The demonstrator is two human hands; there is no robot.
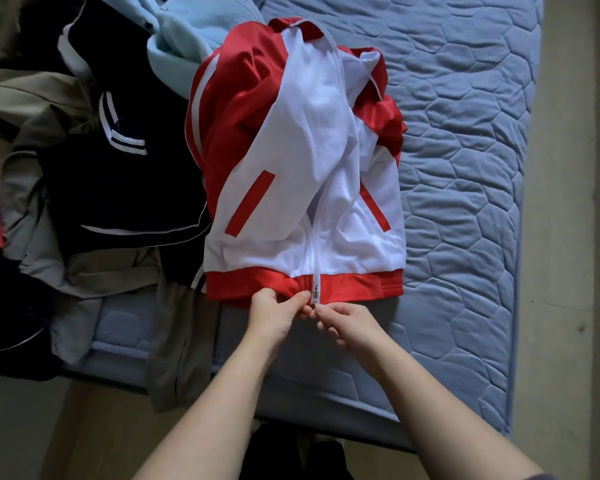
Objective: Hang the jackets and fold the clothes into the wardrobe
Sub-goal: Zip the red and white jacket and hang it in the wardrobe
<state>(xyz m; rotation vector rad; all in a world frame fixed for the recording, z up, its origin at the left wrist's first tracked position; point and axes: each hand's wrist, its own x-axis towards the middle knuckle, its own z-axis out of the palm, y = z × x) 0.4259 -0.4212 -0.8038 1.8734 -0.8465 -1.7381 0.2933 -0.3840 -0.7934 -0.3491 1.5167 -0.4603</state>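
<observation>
Nearest to the camera, both bare forearms reach forward and the two hands meet almost together at the near edge of the bed. The left hand pinches the red hem of a track jacket, just to the left of the zipper. The right hand pinches the bottom end of this zipper with curled fingers. The jacket is red and white and lies front side up on a blue quilted mattress, with the hem toward the person and the collar far. The zipper is joined in the lower part, and higher up the white front panels lie open and crumpled. To the left of it, a navy jacket with white stripes lies on beige garments in a loose pile. Farther back, a light blue fleece garment touches the red shoulder.
</observation>
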